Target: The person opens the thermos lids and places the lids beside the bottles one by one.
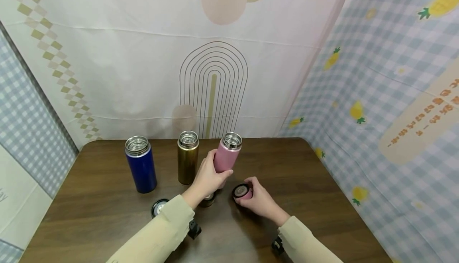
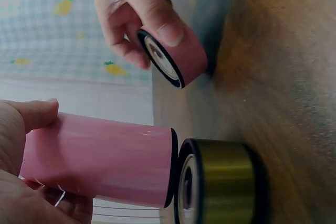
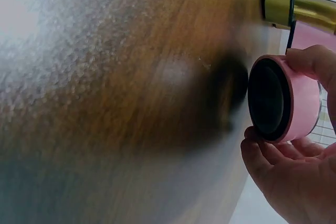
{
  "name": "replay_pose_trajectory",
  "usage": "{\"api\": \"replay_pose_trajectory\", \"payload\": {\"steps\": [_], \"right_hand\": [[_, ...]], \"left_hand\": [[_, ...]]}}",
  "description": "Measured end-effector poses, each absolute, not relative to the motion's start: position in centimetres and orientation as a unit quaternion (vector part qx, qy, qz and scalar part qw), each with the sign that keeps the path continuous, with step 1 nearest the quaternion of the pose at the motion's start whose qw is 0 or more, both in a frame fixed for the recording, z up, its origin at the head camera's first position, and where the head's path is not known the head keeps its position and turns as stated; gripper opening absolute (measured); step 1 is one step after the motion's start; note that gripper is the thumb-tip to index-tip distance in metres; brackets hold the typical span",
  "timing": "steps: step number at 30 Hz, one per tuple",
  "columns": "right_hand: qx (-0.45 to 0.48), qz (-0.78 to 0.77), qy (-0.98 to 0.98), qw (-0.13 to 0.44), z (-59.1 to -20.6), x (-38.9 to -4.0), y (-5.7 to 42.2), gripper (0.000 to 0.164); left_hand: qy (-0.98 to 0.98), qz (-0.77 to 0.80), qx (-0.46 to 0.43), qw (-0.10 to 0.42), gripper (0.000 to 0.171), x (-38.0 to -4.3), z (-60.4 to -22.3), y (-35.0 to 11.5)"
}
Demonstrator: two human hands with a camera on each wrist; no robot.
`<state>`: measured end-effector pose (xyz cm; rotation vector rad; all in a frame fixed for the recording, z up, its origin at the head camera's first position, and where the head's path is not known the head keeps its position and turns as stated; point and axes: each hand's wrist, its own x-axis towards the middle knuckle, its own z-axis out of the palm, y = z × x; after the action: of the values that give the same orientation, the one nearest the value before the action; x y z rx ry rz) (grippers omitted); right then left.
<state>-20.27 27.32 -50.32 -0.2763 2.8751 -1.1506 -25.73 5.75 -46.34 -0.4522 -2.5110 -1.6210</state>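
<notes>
My left hand (image 1: 207, 177) grips a pink thermos bottle (image 1: 226, 157) round its body, its steel mouth uncovered and its top leaning right in the head view. In my right hand (image 1: 261, 200) is a pink lid (image 1: 241, 191), pinched by its side between thumb and fingers. The lid's inner face points up, and its dark outer disc (image 3: 269, 99) hangs close over the table. Below my left hand stands a gold lid (image 2: 227, 182), inner side up. The pink bottle's black base comes right up beside this lid in the left wrist view.
A gold bottle (image 1: 187, 161) and a blue bottle (image 1: 141, 169) stand uncapped on the wooden table (image 1: 287, 163), left of the pink one. Another dark-rimmed lid (image 1: 157, 206) lies partly hidden behind my left sleeve. Cloth hangings (image 1: 143, 75) rise behind the table's far edge.
</notes>
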Motion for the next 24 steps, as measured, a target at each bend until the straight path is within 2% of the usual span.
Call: {"api": "replay_pose_trajectory", "payload": {"steps": [5, 13, 24], "right_hand": [[-0.102, -0.343, 0.934, 0.008, -50.5, -20.5, 26.9, 0.075], [-0.125, -0.311, 0.942, -0.008, -50.6, -20.8, 26.5, 0.061], [-0.120, -0.299, 0.946, 0.008, -51.1, -20.9, 26.6, 0.062]], "left_hand": [[-0.830, -0.535, -0.143, 0.061, 0.079, -26.6, -46.3, 6.0], [-0.824, -0.546, -0.142, 0.044, 0.078, -27.7, -46.8, 6.4], [-0.823, -0.549, -0.136, 0.051, 0.075, -29.0, -48.4, 6.4]]}}
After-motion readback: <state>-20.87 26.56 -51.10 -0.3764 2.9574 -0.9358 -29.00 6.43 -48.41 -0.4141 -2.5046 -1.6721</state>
